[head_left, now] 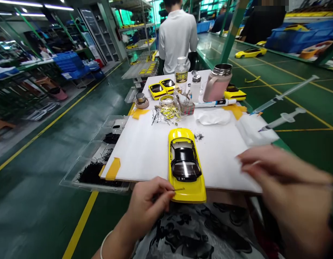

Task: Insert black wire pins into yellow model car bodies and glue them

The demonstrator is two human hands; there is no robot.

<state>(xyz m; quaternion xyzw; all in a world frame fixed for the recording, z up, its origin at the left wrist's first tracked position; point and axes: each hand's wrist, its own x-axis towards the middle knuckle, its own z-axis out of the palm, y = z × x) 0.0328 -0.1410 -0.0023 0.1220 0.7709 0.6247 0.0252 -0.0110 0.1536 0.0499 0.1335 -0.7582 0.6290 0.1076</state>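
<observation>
A yellow model car body (188,190) with a black roof and dark windows lies at the near edge of the white work board (144,151). Beside its near end, my left hand (152,198) pinches a small thin dark strip, which reaches over the yellow surface. My right hand (279,180) is lifted at the right of the board, away from the car and blurred by motion. Its thumb and fingers come together in a pinch; whatever may be between them is too smeared to make out.
Two syringes (283,120) rest by a white tissue at right. Along the back stand a pink flask (218,84), a clear bottle (181,73), a marker (216,103) and more yellow car bodies (157,90). A clear tray (97,172) of black parts sits left. A person (178,39) stands ahead.
</observation>
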